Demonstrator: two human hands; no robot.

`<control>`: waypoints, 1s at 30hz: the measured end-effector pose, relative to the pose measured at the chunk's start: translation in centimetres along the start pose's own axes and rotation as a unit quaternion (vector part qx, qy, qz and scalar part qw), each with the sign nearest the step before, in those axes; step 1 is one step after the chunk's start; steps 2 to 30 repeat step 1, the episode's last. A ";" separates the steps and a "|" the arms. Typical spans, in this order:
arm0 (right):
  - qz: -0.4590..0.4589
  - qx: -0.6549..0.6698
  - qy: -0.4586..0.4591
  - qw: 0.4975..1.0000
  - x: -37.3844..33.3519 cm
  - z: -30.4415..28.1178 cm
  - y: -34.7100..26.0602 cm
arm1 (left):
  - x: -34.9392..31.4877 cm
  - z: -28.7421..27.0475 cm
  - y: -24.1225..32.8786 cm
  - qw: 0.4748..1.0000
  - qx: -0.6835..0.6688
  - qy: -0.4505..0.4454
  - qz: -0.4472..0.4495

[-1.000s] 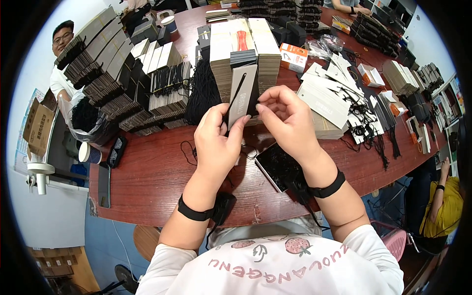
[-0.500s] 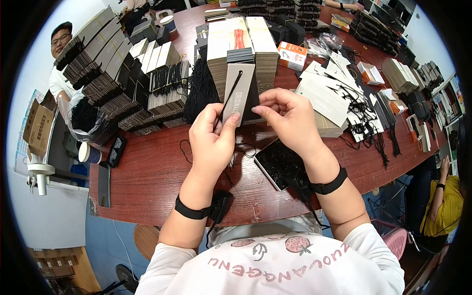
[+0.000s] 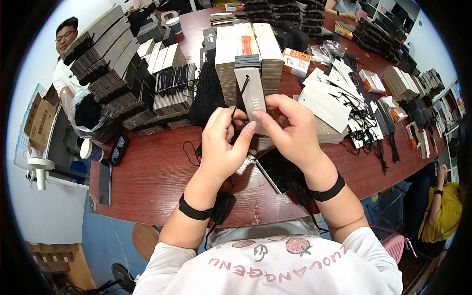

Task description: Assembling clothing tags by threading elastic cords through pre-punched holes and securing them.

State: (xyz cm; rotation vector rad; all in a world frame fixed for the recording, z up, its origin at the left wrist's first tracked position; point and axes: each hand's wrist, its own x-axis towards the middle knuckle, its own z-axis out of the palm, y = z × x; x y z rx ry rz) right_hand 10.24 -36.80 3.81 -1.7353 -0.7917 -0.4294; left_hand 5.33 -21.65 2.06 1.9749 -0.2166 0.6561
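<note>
A long grey hang tag (image 3: 253, 93) with a punched hole at its far end stands tilted between my hands. My right hand (image 3: 295, 129) pinches its near end, thumb on the face and fingers behind. A black cord (image 3: 243, 89) runs through the hole and down to my left hand (image 3: 223, 140). The left fingers are curled round the cord, with the left thumb tip beside the tag's lower edge. Just beyond the tag is a small dark stack (image 3: 247, 61) in front of tall stacks of grey cards (image 3: 226, 61). The cord's lower part is partly hidden by my fingers.
Banded tag stacks (image 3: 110, 59) and a bundle of black cords (image 3: 205, 96) stand at the left. Loose tags with tangled cords (image 3: 324, 105) lie at the right. A dark tray (image 3: 280, 167) sits near me on the red-brown table (image 3: 147, 182). A co-worker (image 3: 69, 73) is at the far left.
My right hand has come leftward and now grips the tag's near end. My left hand has shifted off the tag's face to its lower edge and the cord. The view has moved slightly.
</note>
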 end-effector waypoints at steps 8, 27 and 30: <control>-0.002 -0.030 0.007 1.000 -0.1 -0.4 0.0 | -0.1 -0.1 -0.2 0.999 -0.011 0.041 0.000; -0.002 -0.030 0.007 1.000 -0.1 -0.4 0.0 | -0.1 -0.1 -0.2 0.999 -0.011 0.041 0.000; -0.002 -0.030 0.007 1.000 -0.1 -0.4 0.0 | -0.1 -0.1 -0.2 0.999 -0.011 0.041 0.000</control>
